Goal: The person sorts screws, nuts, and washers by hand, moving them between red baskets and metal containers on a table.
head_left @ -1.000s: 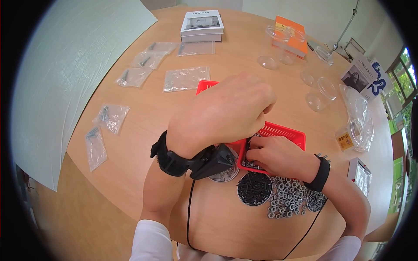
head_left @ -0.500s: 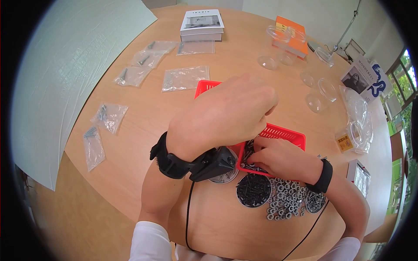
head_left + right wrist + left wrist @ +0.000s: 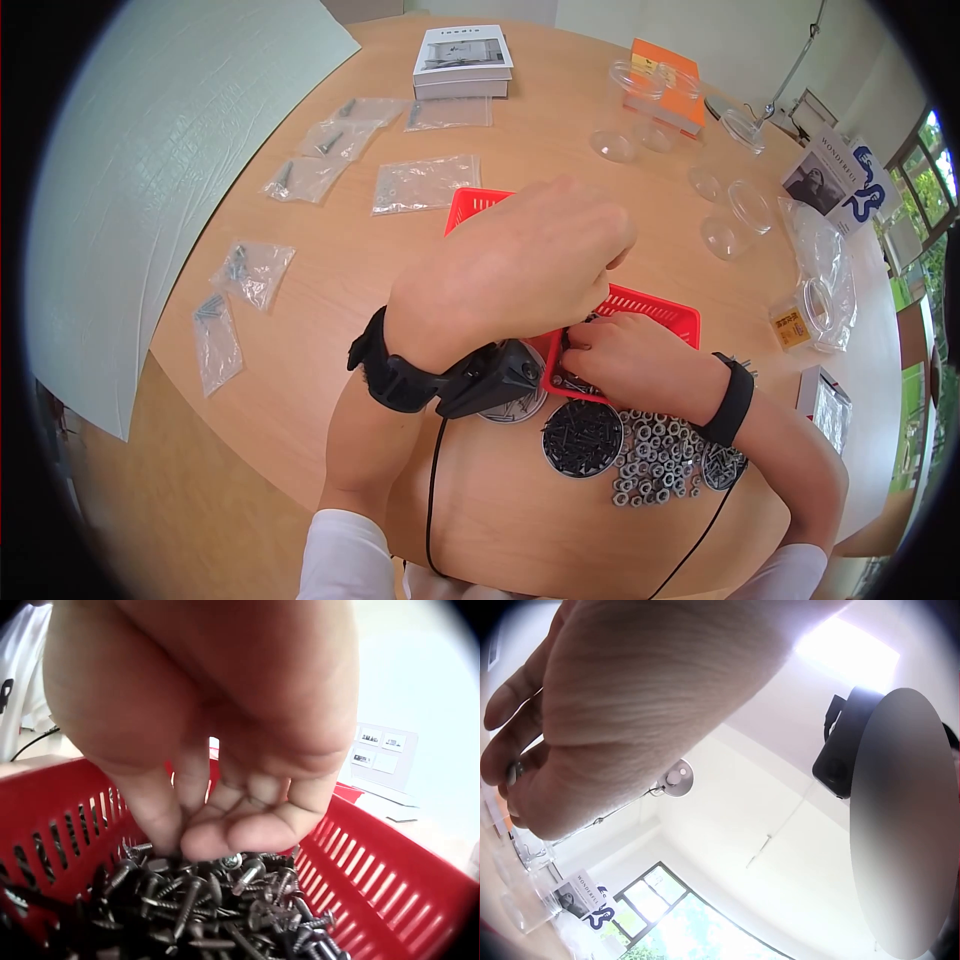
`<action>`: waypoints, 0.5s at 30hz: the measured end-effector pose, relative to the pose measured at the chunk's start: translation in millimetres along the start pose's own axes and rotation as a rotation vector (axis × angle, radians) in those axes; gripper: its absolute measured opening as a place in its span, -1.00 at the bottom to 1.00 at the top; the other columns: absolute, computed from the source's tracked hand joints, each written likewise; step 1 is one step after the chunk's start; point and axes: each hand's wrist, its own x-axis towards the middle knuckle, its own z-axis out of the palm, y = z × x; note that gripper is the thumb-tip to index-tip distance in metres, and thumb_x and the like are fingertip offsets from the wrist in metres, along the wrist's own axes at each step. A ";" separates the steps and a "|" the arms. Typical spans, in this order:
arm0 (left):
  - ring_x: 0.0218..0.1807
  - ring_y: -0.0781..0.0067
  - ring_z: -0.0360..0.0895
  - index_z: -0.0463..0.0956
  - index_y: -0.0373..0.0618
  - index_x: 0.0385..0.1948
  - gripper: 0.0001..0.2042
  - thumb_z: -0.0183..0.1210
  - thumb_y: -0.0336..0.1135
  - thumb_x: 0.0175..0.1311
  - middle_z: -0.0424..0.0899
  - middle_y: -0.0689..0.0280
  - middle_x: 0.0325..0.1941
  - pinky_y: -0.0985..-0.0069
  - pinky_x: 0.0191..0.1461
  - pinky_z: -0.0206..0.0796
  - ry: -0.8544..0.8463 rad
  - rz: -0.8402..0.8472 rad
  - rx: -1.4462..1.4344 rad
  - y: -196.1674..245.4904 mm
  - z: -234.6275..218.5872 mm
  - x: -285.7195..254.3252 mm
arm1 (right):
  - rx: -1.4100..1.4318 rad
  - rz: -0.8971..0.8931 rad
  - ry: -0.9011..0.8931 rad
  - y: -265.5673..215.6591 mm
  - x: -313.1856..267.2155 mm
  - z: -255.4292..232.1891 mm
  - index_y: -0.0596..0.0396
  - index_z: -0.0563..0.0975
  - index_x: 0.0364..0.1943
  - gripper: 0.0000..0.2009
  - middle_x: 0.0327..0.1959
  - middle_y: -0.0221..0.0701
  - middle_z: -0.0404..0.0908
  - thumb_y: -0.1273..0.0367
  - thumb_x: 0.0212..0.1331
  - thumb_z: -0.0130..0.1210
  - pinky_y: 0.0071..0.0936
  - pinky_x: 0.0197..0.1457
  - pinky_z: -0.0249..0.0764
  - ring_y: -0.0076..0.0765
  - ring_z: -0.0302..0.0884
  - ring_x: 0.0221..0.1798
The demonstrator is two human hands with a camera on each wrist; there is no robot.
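Observation:
My right hand (image 3: 650, 365) reaches down into a red basket (image 3: 655, 300) with slotted walls. In the right wrist view, its thumb and curled fingers come together right at a heap of dark screws (image 3: 191, 900); I cannot tell whether a screw is between them. My left hand (image 3: 520, 260) hovers up and to the left of that basket, fingers bent downward. A small shiny metal piece (image 3: 514, 774) is pinched in its fingers in the left wrist view. More red basket (image 3: 470, 203) shows behind the left hand, mostly hidden by it.
Near me lie a dish of black screws (image 3: 582, 438), loose nuts (image 3: 655, 460), a dish of silver screws (image 3: 722, 465) and another dish (image 3: 520, 405) partly under the left wrist camera. Bagged hardware (image 3: 250, 272) lies left, clear plastic cups (image 3: 720, 238) right, books (image 3: 463, 60) at the back.
My right thumb and fingers have drawn closer together inside the basket, covering more of the screws. The left hand has stayed almost in place.

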 end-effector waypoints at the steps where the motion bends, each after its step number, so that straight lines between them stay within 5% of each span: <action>1: -0.10 0.05 0.58 0.57 -0.28 -0.38 -0.92 0.12 -0.51 0.14 0.63 0.11 -0.24 0.24 -0.07 0.43 -0.004 0.000 0.003 0.4 -0.5 0.1 | -0.030 -0.018 0.026 1.4 -0.8 1.1 0.10 0.60 -0.33 -0.92 -0.29 -0.25 0.63 0.41 0.13 0.17 -0.20 -0.13 0.62 -0.10 0.68 -0.18; 15: -0.08 -0.02 0.57 0.59 -0.30 -0.37 -0.87 0.05 -0.56 0.13 0.65 0.06 -0.22 0.20 0.03 0.42 -0.056 0.043 -0.011 -0.8 16.6 2.0 | 0.244 0.060 0.075 11.7 -14.8 -9.3 0.08 0.68 -0.30 -0.87 -0.30 -0.26 0.62 0.42 0.16 0.12 -0.15 -0.09 0.57 -0.07 0.64 -0.18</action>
